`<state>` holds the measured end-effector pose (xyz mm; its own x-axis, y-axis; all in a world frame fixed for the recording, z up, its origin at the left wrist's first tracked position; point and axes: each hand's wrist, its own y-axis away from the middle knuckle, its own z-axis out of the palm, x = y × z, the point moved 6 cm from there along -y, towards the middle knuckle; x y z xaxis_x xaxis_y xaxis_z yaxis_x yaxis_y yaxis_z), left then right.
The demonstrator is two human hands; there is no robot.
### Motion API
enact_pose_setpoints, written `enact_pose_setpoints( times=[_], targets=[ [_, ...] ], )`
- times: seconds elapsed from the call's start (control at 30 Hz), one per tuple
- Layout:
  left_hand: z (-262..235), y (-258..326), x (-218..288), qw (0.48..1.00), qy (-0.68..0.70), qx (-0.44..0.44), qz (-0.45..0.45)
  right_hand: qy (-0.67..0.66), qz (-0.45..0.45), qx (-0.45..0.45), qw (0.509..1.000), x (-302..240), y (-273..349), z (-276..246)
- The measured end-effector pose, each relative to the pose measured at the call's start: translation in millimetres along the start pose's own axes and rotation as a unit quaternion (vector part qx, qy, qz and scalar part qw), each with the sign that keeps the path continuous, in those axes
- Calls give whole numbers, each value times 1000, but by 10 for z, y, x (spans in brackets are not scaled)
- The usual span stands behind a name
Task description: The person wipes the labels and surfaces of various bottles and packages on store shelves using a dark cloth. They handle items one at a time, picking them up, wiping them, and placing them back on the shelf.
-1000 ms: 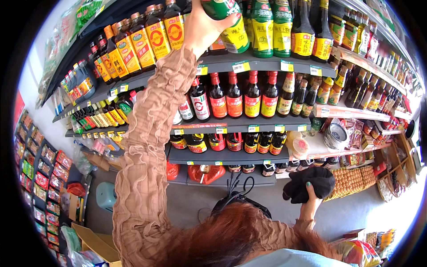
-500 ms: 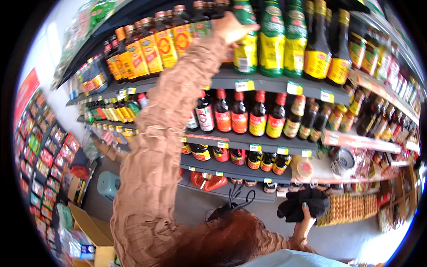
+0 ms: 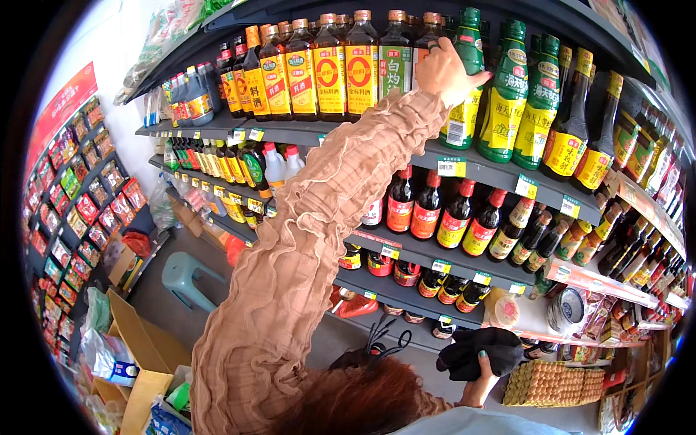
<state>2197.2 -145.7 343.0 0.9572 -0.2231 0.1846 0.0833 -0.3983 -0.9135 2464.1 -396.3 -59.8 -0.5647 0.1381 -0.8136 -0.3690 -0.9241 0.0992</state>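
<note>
Where our view begins, at the lower edge, we see reddish-brown hair [image 3: 362, 399] and, just to its right, the right hand [image 3: 484, 373] with its fingers curled tight around a bunched black cloth [image 3: 480, 349]. The cloth bulges out above and to the left of the fingers, in front of the lowest shelves. Beside it, lower right, lies a flat tray of small golden cakes [image 3: 554, 383]. To our lower left an open cardboard box [image 3: 141, 344] stands on the floor, with a pale blue plastic stool [image 3: 190, 275] beyond it.

From the hair the left arm rises in a crinkled, pinkish-brown sleeve [image 3: 304, 239], crossing the middle shelves on its way up. Behind it, on the middle shelf [image 3: 435, 250], we make out a row of dark sauce bottles with red caps [image 3: 453, 217].

At the top shelf [image 3: 500, 174] the left hand [image 3: 444, 71] is wrapped around the upper part of a green bottle with a yellow and green label [image 3: 464, 87], the fingers closed over its shoulder and the thumb pointing right. This bottle stands upright at the front edge of that shelf, just beside a matching green bottle [image 3: 507, 94] on its right and a dark bottle with a green label [image 3: 395, 61] on its left. Further left runs a line of dark bottles with orange labels [image 3: 330, 69].
</note>
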Motion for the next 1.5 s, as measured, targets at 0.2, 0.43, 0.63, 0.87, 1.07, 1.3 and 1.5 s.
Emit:
enact_pose_setpoints(
  times=[0.2,0.43,0.63,0.87,1.07,1.3,1.5],
  targets=[
    [-97,146,-212,997,71,-23,17,1,26,-8,1000,55,42,64],
    [-666,726,-1238,989,145,-17,-1,23,24,-1,999,208,56,245],
    [-1831,923,-3558,984,100,54,-140,18,60,-79,995,670,151,975],
    [-2787,668,-6060,958,-57,169,-224,-8,75,-98,992,1562,705,2058],
    [-2635,114,-6376,966,-142,174,-124,-29,86,-92,992,1967,1190,2694],
    [-2171,-326,-6620,934,-182,61,-300,-12,92,-111,989,2228,1400,3059],
    [-2292,-364,-7093,938,-150,27,-313,2,95,-122,988,2387,1449,3222]
  ],
)
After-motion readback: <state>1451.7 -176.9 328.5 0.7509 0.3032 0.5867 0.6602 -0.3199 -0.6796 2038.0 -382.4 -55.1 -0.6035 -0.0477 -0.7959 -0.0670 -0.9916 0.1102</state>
